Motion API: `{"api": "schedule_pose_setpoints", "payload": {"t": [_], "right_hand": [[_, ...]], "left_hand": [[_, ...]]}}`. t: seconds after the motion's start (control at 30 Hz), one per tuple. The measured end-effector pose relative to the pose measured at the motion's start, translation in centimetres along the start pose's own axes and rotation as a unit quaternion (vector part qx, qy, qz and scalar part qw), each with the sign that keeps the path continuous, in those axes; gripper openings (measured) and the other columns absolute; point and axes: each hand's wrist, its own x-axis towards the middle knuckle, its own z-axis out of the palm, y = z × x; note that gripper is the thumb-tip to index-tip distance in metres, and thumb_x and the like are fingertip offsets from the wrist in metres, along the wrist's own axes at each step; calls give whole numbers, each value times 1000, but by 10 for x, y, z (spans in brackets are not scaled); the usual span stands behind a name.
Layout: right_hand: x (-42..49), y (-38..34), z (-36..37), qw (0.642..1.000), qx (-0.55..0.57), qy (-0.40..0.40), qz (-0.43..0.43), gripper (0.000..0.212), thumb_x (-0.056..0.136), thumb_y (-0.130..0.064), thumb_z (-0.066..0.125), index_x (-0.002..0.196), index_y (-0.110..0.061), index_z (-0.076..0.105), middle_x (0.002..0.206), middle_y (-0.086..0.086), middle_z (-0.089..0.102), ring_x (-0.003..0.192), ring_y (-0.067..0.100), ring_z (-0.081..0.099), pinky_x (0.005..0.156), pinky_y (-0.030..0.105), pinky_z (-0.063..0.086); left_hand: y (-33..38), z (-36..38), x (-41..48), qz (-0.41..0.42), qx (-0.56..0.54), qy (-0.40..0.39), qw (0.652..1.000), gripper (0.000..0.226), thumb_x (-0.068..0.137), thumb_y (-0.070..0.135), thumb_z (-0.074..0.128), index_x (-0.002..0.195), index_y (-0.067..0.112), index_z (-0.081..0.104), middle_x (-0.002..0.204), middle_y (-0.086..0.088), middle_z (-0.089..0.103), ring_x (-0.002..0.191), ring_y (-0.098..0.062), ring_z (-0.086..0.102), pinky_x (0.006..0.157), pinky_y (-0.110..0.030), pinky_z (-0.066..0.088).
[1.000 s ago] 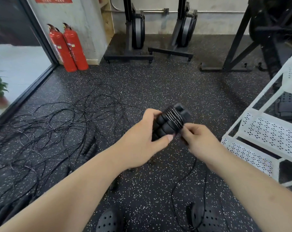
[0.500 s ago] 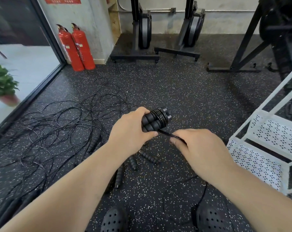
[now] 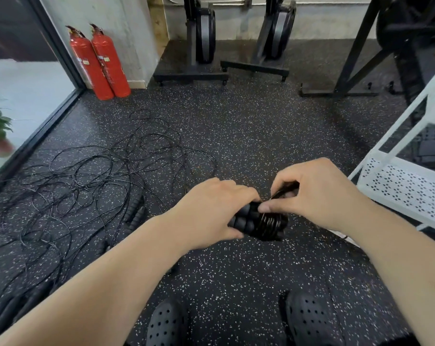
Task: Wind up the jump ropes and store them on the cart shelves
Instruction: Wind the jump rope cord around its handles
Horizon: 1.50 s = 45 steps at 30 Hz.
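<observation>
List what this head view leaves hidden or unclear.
Head view:
- Black ribbed jump-rope handles: partly covered by the left hand.
- Wound black cord: free end hidden inside the right hand.
- White perforated metal cart: cut off by right edge.
- Tangled black floor ropes: too thin to count.

We cannot see the handle ends of the wound jump rope (image 3: 264,222) under the left hand (image 3: 209,213), nor where its cord (image 3: 285,190) ends inside the right hand's (image 3: 319,196) curled fingers. Right of the hands the cart (image 3: 406,186) is cut by the edge; left of them the loose ropes (image 3: 86,176) run out of view.
</observation>
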Motion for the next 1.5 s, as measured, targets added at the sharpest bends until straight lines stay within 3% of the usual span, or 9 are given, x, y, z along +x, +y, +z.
{"api": "schedule_pose_setpoints", "payload": {"t": [0.17,0.3,0.53,0.6,0.7,0.87,1.03,1.23,1.5], "right_hand": [[1,10,-8,996,71,-48,-3,40,62,-64,91,69,-29,74,60,-13,64,54,2,51,57,19,40],[2,22,-7,982,161,-98,5,51,73,-73,82,72,-22,74,65,4,62,62,11,51,64,30,42],[1,16,8,936,335,-68,83,42,104,-17,66,62,-17,67,62,-4,62,61,11,51,60,21,43],[1,12,22,940,302,-41,152,42,103,-5,58,64,-13,70,60,-2,62,61,16,48,62,27,41],[1,2,42,960,222,-48,164,51,111,-40,47,76,-15,74,55,-5,58,51,15,47,57,29,36],[-9,-15,49,993,59,-75,73,41,111,-51,40,92,-28,69,63,0,66,50,9,54,56,36,45],[-21,-29,35,991,-132,-25,0,29,110,-52,40,100,-35,61,67,-11,60,58,7,56,58,34,50],[-19,-27,18,964,-224,78,-116,37,102,-60,43,100,-41,75,79,-18,64,69,7,61,59,32,52],[-8,8,-16,999,53,10,-5,33,64,-70,84,79,-41,79,70,-17,72,65,4,63,67,31,53]], "left_hand": [[12,-6,-4,-9,-94,-37,995,66,82,48,88,132,40,46,114,15,61,106,-11,56,96,-34,46],[19,-17,-10,-24,-229,-37,972,65,80,41,92,123,42,44,99,21,62,93,-1,59,82,-26,48],[19,-29,-16,-80,-413,13,907,65,85,24,90,128,41,44,120,20,69,109,-9,67,98,-40,55],[15,-26,-14,-110,-435,46,893,65,86,24,90,129,41,44,122,20,70,111,-7,69,101,-42,56],[2,-15,-7,-172,-427,111,881,65,85,30,90,128,39,44,119,23,73,109,-2,69,103,-40,53],[-22,-4,-4,-253,-322,157,899,59,81,37,92,119,42,46,107,22,70,92,7,64,73,-13,43],[-38,1,-6,-297,-194,138,925,57,75,43,92,112,46,50,98,18,68,90,-11,64,81,-40,57],[-22,6,-3,-166,-81,65,981,60,77,39,90,124,43,53,114,15,48,95,-15,61,84,-44,57],[7,-2,-6,14,-82,4,997,64,82,35,90,131,40,48,125,25,44,114,-2,46,96,-24,42]]}}
